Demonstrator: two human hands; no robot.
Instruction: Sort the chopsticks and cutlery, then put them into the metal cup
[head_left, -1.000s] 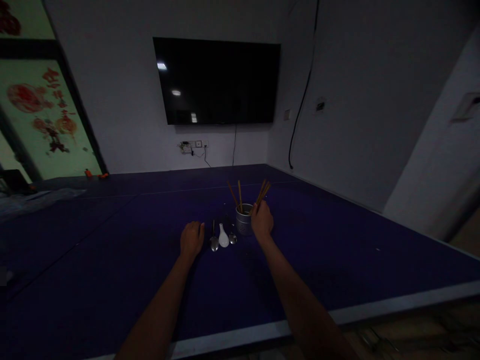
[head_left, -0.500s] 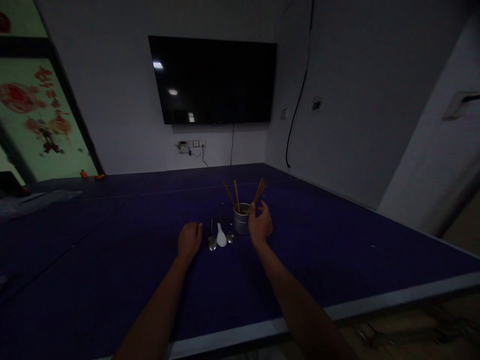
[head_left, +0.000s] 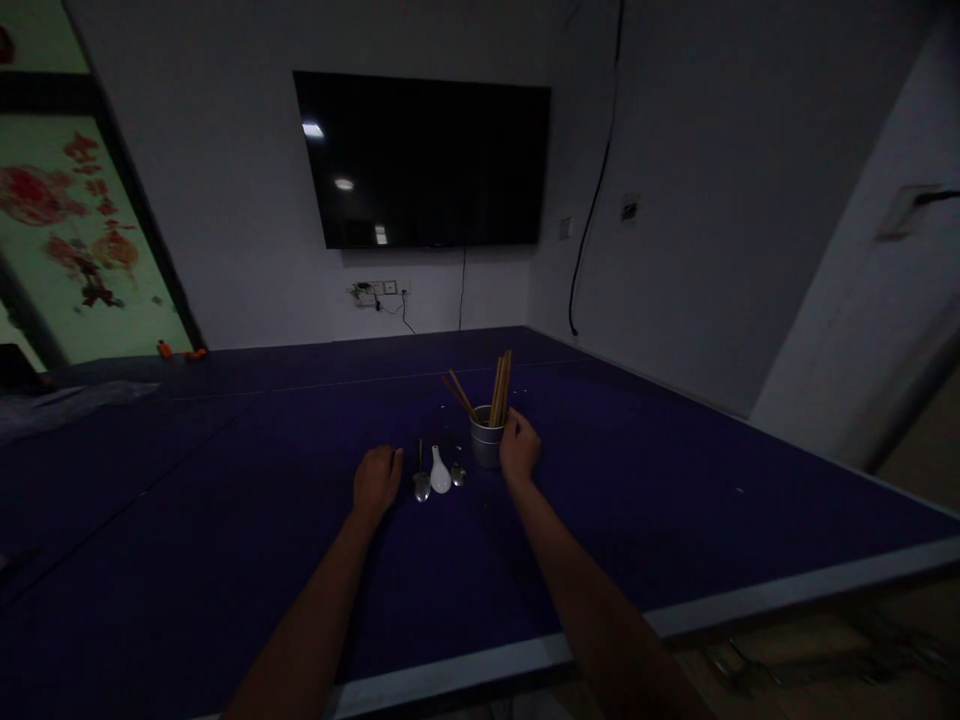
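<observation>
A grey metal chopstick holder (head_left: 486,446) stands upright on the dark blue table. Several wooden chopsticks (head_left: 499,388) rise steeply from its right side, and a couple more lean out to the left. At the holder's right rim is my right hand (head_left: 520,446), its fingers closed on the edge. My left hand (head_left: 376,480) lies on the tabletop, holding nothing, with its fingers loosely extended. Between the hands lie a metal spoon (head_left: 422,486) with a dark handle, a white soup spoon (head_left: 440,476) and a smaller metal spoon (head_left: 457,474), side by side.
The blue table (head_left: 225,520) has a pale front edge and reaches the back wall. A large black television (head_left: 427,165) hangs above it, over wall sockets (head_left: 382,288). Clear plastic wrap (head_left: 82,405) and an orange item (head_left: 180,352) lie at the far left.
The right-hand bunch of chopsticks has gone from leaning right to nearly upright. My right hand's fingers have drawn together at the rim. My left hand has stayed put.
</observation>
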